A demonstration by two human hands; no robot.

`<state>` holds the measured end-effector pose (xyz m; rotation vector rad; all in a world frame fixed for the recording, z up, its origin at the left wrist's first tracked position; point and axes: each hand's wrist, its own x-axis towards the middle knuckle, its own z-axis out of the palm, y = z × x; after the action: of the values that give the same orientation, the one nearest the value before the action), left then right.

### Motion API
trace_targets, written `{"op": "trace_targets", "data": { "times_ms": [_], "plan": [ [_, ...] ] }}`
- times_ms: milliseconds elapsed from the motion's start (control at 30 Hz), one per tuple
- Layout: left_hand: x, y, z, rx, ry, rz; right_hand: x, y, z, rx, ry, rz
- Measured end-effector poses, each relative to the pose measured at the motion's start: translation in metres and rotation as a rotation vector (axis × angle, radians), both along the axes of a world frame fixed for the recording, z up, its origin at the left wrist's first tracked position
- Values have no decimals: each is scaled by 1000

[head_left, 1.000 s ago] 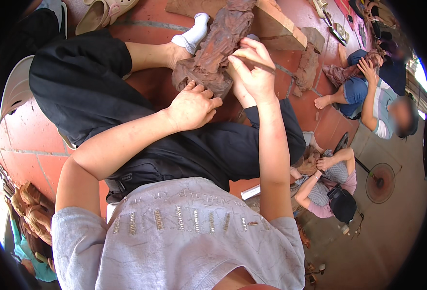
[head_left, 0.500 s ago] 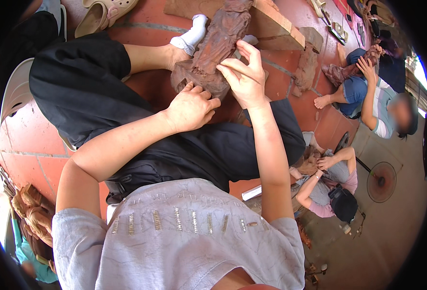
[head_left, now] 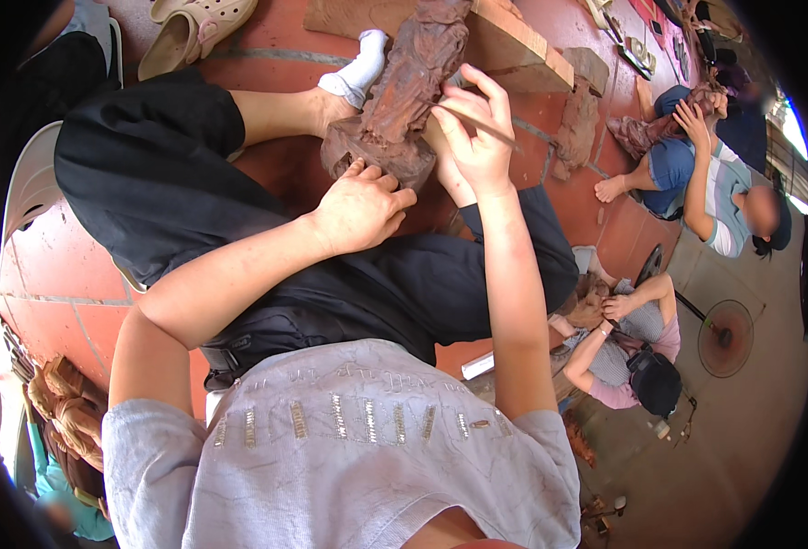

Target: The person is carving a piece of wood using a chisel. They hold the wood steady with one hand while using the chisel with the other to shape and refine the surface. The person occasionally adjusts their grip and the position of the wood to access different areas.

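A reddish-brown wood carving with a figure in deep relief leans away from me on its blocky base, beside my white-socked foot. My left hand is closed over the near edge of the base, its fingers curled on the wood. Just right of the carving, my right hand pinches a thin, dark stick-like tool between thumb and fingers. The tool slants from the figure's lower right side back across the palm; its exact kind is unclear.
Pale wooden blocks lie beyond the carving. Another rough carving rests on the red tiles. To the right, two people work on carvings near a standing fan. Beige clogs sit far left; more carvings stand near left.
My right hand has risen slightly and shifted right, turning so the thin tool shows more clearly. My left hand stays on the base.
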<state>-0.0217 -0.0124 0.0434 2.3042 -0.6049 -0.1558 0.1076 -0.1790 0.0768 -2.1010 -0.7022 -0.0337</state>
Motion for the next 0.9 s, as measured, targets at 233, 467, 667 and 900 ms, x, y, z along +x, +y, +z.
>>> {"op": "trace_targets", "data": {
  "times_ms": [233, 467, 667, 900],
  "plan": [
    [1, -1, 3, 3, 82, -35, -2, -3, 0, -80, -54, 36],
    [0, -1, 0, 3, 35, -10, -13, 11, 1, -125, -187, 27],
    [0, 0, 2, -3, 23, -11, -1, 7, 12, -89, 2, -84],
    [-1, 0, -1, -5, 26, -17, -3, 14, 15, -89, -140, -8]
  ]
}}
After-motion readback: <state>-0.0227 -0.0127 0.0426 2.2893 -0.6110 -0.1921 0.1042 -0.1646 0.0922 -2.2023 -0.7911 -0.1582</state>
